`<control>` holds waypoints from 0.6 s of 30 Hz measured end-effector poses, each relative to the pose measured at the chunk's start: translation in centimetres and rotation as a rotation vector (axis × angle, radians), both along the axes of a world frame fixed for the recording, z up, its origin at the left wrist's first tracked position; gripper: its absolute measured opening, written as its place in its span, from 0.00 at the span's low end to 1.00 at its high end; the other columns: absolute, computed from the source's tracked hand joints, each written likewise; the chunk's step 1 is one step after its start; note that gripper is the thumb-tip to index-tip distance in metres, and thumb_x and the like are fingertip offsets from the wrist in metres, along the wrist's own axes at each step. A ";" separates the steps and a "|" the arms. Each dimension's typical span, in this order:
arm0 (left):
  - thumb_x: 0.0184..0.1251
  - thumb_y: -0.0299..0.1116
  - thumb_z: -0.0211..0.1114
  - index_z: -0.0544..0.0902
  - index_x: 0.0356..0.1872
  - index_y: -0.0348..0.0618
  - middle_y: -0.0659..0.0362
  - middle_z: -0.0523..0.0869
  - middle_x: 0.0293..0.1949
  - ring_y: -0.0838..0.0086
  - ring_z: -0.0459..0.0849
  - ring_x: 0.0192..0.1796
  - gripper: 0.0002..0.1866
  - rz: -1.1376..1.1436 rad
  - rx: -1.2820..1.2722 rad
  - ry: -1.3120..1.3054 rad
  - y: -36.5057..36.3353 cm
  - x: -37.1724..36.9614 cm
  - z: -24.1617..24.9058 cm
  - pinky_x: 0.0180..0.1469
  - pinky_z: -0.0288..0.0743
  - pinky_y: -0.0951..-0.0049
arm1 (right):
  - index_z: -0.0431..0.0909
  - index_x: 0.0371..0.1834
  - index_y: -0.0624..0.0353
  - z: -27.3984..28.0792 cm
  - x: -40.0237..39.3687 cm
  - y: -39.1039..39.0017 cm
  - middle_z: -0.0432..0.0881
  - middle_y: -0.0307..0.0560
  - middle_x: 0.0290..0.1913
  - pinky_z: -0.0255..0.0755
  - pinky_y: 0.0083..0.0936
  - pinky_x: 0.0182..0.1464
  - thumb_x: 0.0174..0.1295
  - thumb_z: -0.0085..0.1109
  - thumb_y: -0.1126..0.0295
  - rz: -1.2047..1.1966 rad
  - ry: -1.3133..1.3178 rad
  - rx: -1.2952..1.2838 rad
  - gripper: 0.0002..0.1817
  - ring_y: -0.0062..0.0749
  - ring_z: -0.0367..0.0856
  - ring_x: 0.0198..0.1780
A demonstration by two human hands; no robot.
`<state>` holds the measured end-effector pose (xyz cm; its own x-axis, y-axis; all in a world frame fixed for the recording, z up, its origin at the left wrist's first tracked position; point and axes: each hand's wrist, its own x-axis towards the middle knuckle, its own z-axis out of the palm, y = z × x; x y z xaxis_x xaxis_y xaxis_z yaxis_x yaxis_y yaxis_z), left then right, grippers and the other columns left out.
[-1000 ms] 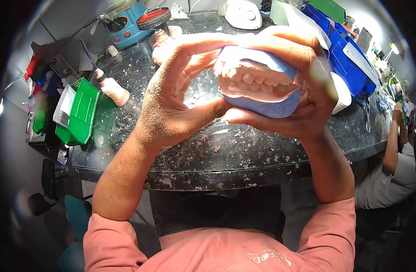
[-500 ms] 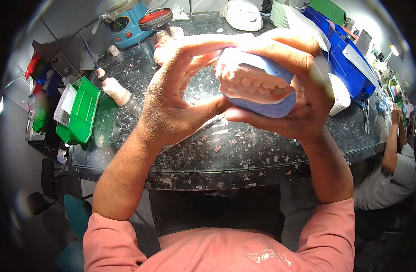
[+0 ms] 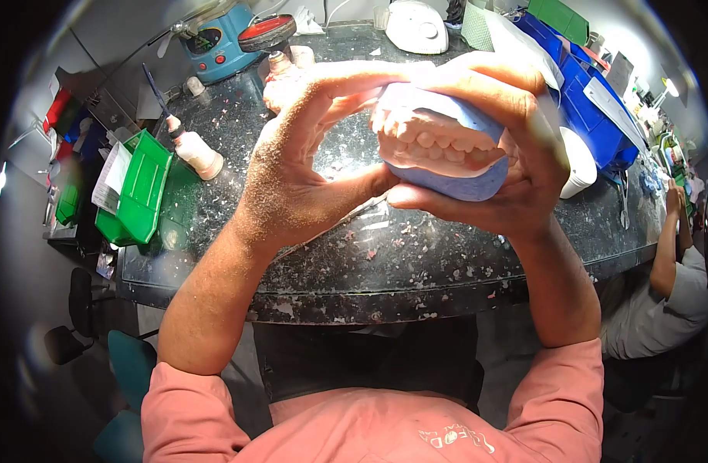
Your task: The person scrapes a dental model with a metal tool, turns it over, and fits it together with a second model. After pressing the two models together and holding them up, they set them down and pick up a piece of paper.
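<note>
A dental model (image 3: 440,147) with pinkish-white teeth and blue bases above and below is held up over the dark workbench (image 3: 354,266), its two rows of teeth meeting. My right hand (image 3: 523,147) wraps round its right side, thumb beneath and fingers over the top. From the left, my left hand (image 3: 292,162) curves toward it, with thumb tip at its lower left edge and fingers reaching to its top. Pale dust covers the back of my left hand and wrist. Some fingertips are lost in glare.
At left stand a green tray (image 3: 144,189) and a dropper bottle (image 3: 198,154). A blue machine (image 3: 219,46) and a white device (image 3: 415,27) are at the back. To the right are a white cup (image 3: 577,163), blue bins (image 3: 597,108) and another person (image 3: 662,301).
The dental model has shifted slightly to the right and tilted a little in my hands. Both hands keep nearly the same pose.
</note>
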<state>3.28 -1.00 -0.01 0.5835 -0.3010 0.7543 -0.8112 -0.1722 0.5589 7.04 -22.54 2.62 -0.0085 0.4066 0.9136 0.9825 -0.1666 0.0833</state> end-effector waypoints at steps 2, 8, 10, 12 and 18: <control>0.51 0.26 0.79 0.72 0.65 0.43 0.54 0.78 0.63 0.66 0.77 0.66 0.37 -0.005 -0.029 -0.032 -0.2 0.2 0.0 0.73 0.66 0.59 | 0.78 0.55 0.64 0.1 0.0 0.0 0.82 0.50 0.50 0.75 0.36 0.56 0.35 0.87 0.55 -0.005 0.002 -0.008 0.43 0.42 0.80 0.54; 0.47 0.25 0.79 0.78 0.60 0.46 0.56 0.84 0.56 0.64 0.82 0.60 0.34 0.244 0.075 -0.281 0.3 0.7 0.2 0.63 0.73 0.65 | 0.79 0.56 0.61 -0.4 0.4 0.2 0.82 0.51 0.54 0.74 0.36 0.59 0.36 0.86 0.62 0.005 0.033 -0.039 0.40 0.43 0.79 0.58; 0.46 0.25 0.79 0.80 0.59 0.46 0.56 0.85 0.55 0.64 0.83 0.58 0.34 0.261 0.055 -0.298 0.4 0.8 0.3 0.61 0.73 0.66 | 0.79 0.56 0.61 -0.6 0.4 0.1 0.81 0.52 0.55 0.74 0.36 0.59 0.35 0.86 0.64 -0.053 0.052 -0.033 0.39 0.43 0.79 0.58; 0.46 0.24 0.78 0.79 0.60 0.48 0.56 0.86 0.54 0.63 0.84 0.57 0.34 0.308 0.123 -0.357 0.5 0.9 0.6 0.60 0.74 0.66 | 0.80 0.55 0.60 -0.6 0.9 -0.1 0.81 0.52 0.55 0.74 0.36 0.59 0.35 0.86 0.65 -0.061 0.044 -0.038 0.39 0.43 0.79 0.58; 0.46 0.24 0.78 0.79 0.61 0.50 0.55 0.86 0.54 0.61 0.84 0.55 0.34 0.380 0.198 -0.371 0.6 1.3 0.5 0.60 0.75 0.64 | 0.82 0.54 0.56 -0.8 1.4 0.2 0.83 0.48 0.54 0.75 0.35 0.57 0.36 0.85 0.69 -0.072 0.081 -0.004 0.36 0.40 0.80 0.55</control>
